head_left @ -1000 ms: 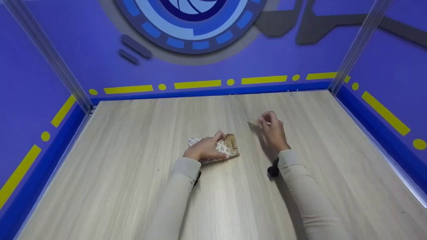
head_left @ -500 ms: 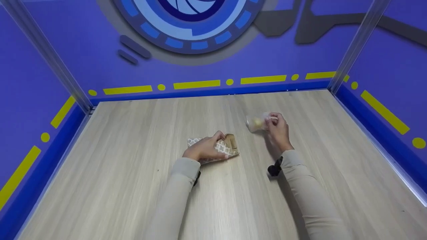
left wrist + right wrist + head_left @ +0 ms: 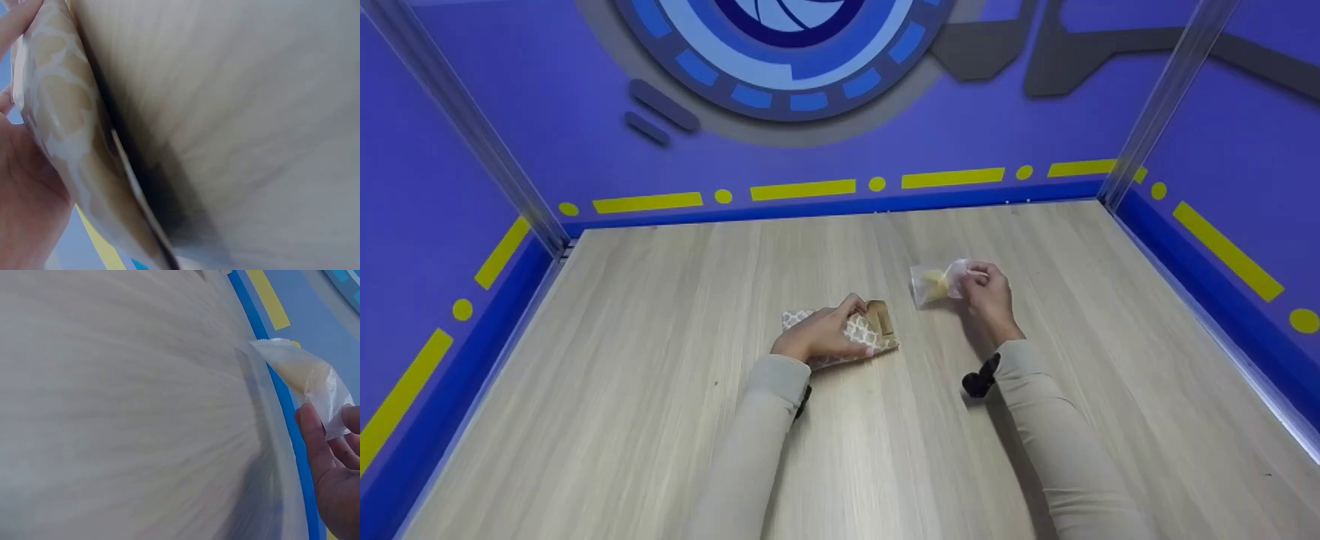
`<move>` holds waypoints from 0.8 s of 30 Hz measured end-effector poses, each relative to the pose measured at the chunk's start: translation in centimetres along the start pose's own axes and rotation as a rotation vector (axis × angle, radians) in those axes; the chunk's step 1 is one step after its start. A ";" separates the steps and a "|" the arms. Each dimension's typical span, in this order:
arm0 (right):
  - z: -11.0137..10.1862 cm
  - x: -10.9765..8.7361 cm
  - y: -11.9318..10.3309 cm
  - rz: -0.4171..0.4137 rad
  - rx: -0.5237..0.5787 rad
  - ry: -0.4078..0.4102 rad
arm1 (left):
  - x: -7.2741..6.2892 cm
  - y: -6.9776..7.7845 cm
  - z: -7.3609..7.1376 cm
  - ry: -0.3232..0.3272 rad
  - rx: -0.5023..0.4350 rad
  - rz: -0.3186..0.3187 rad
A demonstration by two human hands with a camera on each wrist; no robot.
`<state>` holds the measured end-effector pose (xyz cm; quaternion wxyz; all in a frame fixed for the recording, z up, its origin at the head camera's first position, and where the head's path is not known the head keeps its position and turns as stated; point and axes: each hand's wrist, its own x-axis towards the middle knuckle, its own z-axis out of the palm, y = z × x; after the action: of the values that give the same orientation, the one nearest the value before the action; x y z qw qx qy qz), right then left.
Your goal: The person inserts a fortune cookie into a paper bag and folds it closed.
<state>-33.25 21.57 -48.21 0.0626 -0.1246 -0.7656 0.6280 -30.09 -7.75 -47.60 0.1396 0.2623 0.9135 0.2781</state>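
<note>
My left hand (image 3: 823, 335) grips a small box (image 3: 860, 331) with a white and beige lattice print, on the table left of centre. Its right end stands open and bares brown cardboard inside. In the left wrist view the printed side of the box (image 3: 64, 107) fills the left part, with the palm (image 3: 25, 191) against it. Farther back and to the right, my right hand (image 3: 991, 301) pinches one end of a translucent white packet (image 3: 934, 286) with something pale yellow inside. The right wrist view has the packet (image 3: 304, 374) between thumb and fingertips, apart from the box.
A light wood-grain table (image 3: 660, 300) lies under both hands. Blue-purple panels with yellow dashes (image 3: 802, 189) enclose it at the back and sides, with metal posts (image 3: 1166, 90) at the corners. A black strap (image 3: 981, 377) sits on the right wrist.
The right hand has shifted slightly right and toward me. Its packet has turned from nearly edge-on to show its broad face and yellow contents. The left hand and box have stayed put.
</note>
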 end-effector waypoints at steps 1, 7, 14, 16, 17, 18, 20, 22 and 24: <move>0.0 0.0 0.0 0.005 -0.004 -0.008 | 0.0 0.0 0.0 0.000 0.000 0.001; 0.0 -0.1 -0.1 0.027 -0.006 -0.039 | 0.1 0.0 0.0 0.001 0.007 0.000; 0.3 -0.3 -0.3 0.033 0.023 -0.069 | 0.0 0.0 -0.1 0.001 0.003 -0.004; 0.4 -0.4 -0.4 0.047 0.013 -0.080 | 0.0 0.0 -0.1 -0.001 0.007 -0.005; 0.4 -0.4 -0.4 0.054 0.006 -0.089 | 0.0 0.0 -0.1 -0.001 0.009 -0.005; 0.4 -0.4 -0.5 0.061 -0.002 -0.098 | 0.0 0.0 -0.1 -0.001 0.012 -0.005; 0.5 -0.4 -0.5 0.071 -0.013 -0.114 | 0.0 0.0 -0.1 0.000 0.015 -0.007; 0.6 -0.4 -0.5 0.069 -0.018 -0.128 | 0.0 0.0 -0.1 0.000 0.016 -0.006; 0.7 -0.5 -0.4 0.052 -0.015 -0.145 | 0.0 0.0 -0.1 0.000 0.013 -0.006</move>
<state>-32.96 20.72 -47.88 -0.0103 -0.0990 -0.7693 0.6310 -30.09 -7.77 -47.53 0.1386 0.2604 0.9161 0.2717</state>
